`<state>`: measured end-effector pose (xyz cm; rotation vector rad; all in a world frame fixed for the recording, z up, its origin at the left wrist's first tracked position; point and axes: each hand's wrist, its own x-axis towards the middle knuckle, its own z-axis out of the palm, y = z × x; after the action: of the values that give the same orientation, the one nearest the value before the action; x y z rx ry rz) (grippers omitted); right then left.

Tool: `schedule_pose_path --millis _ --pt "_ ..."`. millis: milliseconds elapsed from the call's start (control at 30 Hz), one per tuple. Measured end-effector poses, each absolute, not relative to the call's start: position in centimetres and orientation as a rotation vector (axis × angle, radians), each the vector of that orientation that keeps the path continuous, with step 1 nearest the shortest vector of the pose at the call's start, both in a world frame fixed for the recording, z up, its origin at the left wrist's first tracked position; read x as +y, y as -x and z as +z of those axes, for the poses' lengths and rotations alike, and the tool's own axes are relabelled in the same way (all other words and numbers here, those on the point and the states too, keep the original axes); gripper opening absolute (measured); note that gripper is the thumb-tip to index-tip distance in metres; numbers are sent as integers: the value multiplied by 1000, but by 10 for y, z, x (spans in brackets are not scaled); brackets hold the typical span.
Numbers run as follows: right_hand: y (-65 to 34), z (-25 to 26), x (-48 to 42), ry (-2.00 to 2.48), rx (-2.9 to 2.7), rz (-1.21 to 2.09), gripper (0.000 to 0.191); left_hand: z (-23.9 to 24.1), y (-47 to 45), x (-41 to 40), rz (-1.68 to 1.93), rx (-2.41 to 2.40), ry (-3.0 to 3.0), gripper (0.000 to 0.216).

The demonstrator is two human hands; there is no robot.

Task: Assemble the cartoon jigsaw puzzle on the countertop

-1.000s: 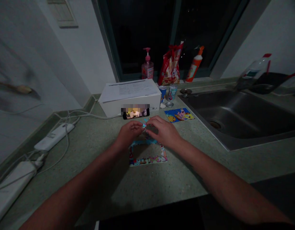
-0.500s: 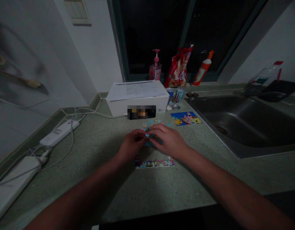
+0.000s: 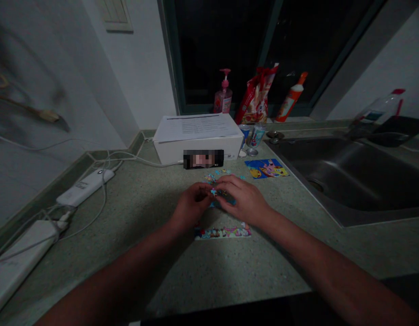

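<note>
My left hand point(image 3: 192, 203) pinches a small light-blue jigsaw piece point(image 3: 214, 192) between thumb and fingertips, just above the counter. Close against it on the right is my right hand point(image 3: 245, 199), its fingers curved and its thumb apart from them, with no piece clearly in its grip. Loose jigsaw pieces point(image 3: 218, 173) lie beyond and beneath the hands, partly covered by them. Nearer to me, a colourful strip of joined puzzle pieces point(image 3: 224, 232) lies flat; its upper side is partly hidden by my hands.
A blue cartoon picture card point(image 3: 266, 168) lies right of the pieces, before a steel sink point(image 3: 331, 163). Behind stand a white box point(image 3: 199, 145) with papers, a phone point(image 3: 203, 159) leaning on it, and cans point(image 3: 257, 136). Power strips point(image 3: 85, 186) and cables lie left.
The view has shifted slightly, so everything sits a little further right. The left hand still pinches the piece, and the right hand's fingers and thumb show a slightly clearer gap.
</note>
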<state>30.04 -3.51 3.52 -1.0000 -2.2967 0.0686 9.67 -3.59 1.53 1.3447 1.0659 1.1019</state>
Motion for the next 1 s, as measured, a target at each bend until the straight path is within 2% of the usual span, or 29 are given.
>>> schedule_pose_path --millis 433,667,1000 --pt "-301 32 -35 972 -2307 114 18 15 -95 -34 1123 1112 -1293 13" --pt "-300 31 -35 944 -2332 85 34 14 -96 -34 1123 1148 -1286 11" --pt "-300 27 -35 945 -2324 50 30 16 -96 -34 1098 1120 -1274 11"
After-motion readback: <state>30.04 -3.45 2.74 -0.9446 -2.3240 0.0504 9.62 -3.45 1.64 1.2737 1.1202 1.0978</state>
